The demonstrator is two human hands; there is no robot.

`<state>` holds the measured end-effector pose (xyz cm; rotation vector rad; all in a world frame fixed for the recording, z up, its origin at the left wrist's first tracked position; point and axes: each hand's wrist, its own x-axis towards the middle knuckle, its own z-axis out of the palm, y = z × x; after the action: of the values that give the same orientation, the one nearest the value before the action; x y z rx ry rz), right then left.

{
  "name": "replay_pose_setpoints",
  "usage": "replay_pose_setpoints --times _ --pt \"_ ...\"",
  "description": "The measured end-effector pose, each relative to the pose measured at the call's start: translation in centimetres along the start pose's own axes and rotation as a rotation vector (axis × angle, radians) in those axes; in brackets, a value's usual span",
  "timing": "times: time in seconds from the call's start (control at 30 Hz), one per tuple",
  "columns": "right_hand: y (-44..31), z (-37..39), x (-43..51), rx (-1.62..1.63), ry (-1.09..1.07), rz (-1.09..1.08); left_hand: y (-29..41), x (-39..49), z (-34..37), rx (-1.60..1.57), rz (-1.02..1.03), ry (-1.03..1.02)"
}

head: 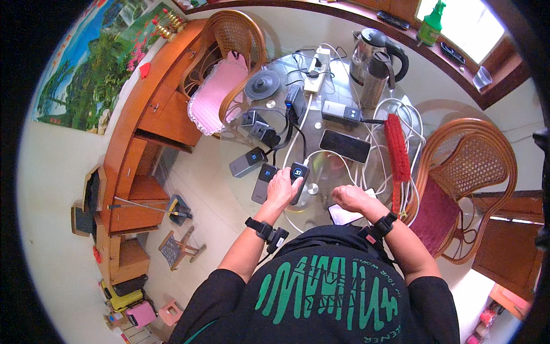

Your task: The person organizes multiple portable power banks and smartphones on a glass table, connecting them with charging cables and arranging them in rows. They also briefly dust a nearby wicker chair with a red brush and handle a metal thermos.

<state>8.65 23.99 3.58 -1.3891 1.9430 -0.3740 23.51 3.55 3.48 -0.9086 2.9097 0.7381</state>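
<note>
My left hand [281,189] is on a dark power bank [299,170] with a lit display, its fingers at the left edge and the thumb across the face. A white cable plug [306,162] sits in that power bank's top end. Close on the left lies a second power bank [261,187], partly covered by my hand. My right hand [349,198] hovers with curled fingers over a phone with a bright screen [343,216]; whether it holds anything is hidden. Beside it shows a white adapter [370,193]. Farther up lies a dark-screened phone [345,145].
Around the round glass table [240,189] are a third power bank [248,162], a silver one [340,112], black chargers [264,133], a power strip [317,73], an electric kettle [371,56], coiled white cables [419,129] and a red knitted item [397,148]. Rattan chairs [468,150] flank it.
</note>
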Motion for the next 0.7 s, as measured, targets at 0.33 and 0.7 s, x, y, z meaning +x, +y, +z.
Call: replay_pose_setpoints --times 0.33,0.7 --pt "2.5 0.6 -0.6 0.119 0.087 -0.004 1.2 1.4 2.3 0.134 -0.152 -0.123" --pt "2.9 0.2 -0.1 0.149 0.076 0.009 1.9 -2.0 1.3 0.009 -0.183 -0.019"
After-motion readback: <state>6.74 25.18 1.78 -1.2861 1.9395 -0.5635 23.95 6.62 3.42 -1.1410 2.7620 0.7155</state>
